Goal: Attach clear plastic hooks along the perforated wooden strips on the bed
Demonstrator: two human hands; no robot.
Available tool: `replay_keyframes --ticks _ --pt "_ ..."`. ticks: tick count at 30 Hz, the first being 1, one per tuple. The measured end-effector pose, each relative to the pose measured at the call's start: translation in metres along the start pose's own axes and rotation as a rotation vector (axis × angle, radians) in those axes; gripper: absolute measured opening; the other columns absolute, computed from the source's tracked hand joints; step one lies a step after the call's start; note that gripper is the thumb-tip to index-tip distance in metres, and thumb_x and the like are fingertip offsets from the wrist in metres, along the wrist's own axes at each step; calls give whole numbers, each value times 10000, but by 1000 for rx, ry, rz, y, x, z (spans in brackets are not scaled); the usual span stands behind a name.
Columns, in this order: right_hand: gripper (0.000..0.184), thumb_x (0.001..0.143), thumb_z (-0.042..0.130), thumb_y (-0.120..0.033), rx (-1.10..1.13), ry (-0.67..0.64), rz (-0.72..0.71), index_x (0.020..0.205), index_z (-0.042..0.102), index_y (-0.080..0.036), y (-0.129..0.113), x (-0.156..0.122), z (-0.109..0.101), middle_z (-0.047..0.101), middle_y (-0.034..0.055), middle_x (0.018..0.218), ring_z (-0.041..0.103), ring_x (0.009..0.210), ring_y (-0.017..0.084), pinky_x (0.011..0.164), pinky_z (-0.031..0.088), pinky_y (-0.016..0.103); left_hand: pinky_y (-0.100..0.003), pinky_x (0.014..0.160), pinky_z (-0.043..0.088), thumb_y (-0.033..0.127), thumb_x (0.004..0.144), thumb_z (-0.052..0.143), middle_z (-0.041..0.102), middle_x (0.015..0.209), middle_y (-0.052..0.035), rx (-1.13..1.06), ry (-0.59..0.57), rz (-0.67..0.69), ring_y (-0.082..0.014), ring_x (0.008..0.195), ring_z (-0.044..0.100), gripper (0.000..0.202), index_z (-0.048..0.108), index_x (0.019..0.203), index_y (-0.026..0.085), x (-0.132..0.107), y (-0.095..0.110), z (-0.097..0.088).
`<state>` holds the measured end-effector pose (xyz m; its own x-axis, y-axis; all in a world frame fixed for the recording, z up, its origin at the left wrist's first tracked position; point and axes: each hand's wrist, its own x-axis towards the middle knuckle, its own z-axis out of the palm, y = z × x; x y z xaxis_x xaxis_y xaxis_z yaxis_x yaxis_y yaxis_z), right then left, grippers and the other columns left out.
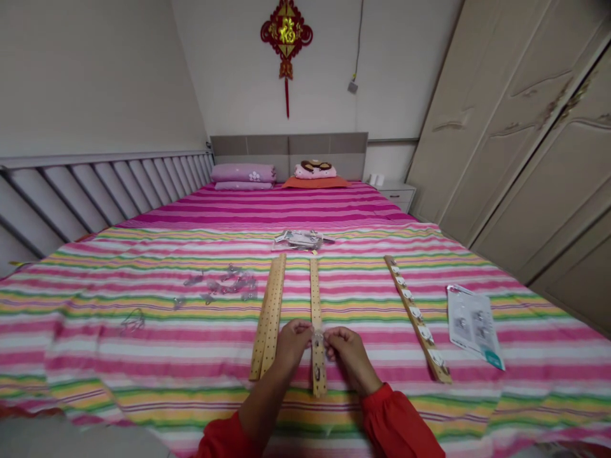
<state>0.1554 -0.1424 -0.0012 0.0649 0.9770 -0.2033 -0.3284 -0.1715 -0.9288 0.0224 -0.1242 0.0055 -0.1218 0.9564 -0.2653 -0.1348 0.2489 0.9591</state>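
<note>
Clip [319,332], tiny, probably slippery, is being pinched by left hand [292,341] and right hand [347,348] atop the stiff strip [314,286] between them.

Bed [143,356], striped cover. Near centre: double wooden strip [268,315], middle strip [316,299] just right of it. Right: hooked strip [417,316], then flat packet [474,324]. Left: scattered clear hooks [226,283]. Far: packets [303,239], pillows [243,173].

On the bed [143,356] before you: narrow strip [316,305] at 12 o'clock; wider strip [270,312] beside it, 11; hooked strip [416,316], 1; packet [473,326], 2; loose hooks [224,284], 10; packet pile [303,240] behind.
</note>
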Motion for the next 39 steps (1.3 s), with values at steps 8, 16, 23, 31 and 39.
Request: replay_keyframes --ticks 8,16,23,31,39 --pt "111 542 669 -231 -34 18 -26 569 588 -160 5 10 3 569 -43 397 454 314 79 331 333 194 -206 480 444 99 588 643 580 510 37 75 29 -3 -93 464 539 74 595 624 142 3 3 4" --pt "116 522 633 -257 -61 36 -8 551 562 -170 12 14 2 545 -54 373 426 281 69 304 301 184 -194 460 408 112 589 614 546 477 62 98 32 -22 -88 450 515 77 572 626 164 8 -6 3" --pt "140 528 630 -295 -96 12 -34 517 542 -186 12 12 3 478 -70 319 378 265 64 314 257 187 -197 417 368 81 573 568 493 470 77 157 83 -22 -91 426 485 108 529 604 176 9 -7 6" --pt "216 557 664 -371 -176 -3 -45 550 542 -193 25 17 -2 465 -72 326 377 282 76 336 239 196 -207 434 359 72 578 558 511 520 54 307 106 46 -109 483 502 116 523 594 182 12 -12 5" --pt "331 531 724 -465 -101 45 -21 595 577 -176 18 9 -3 391 -101 386 273 326 42 362 156 188 -242 578 432 170 595 619 596 636 -1 238 68 254 -147 623 568 119 621 714 162 -4 19 -17"
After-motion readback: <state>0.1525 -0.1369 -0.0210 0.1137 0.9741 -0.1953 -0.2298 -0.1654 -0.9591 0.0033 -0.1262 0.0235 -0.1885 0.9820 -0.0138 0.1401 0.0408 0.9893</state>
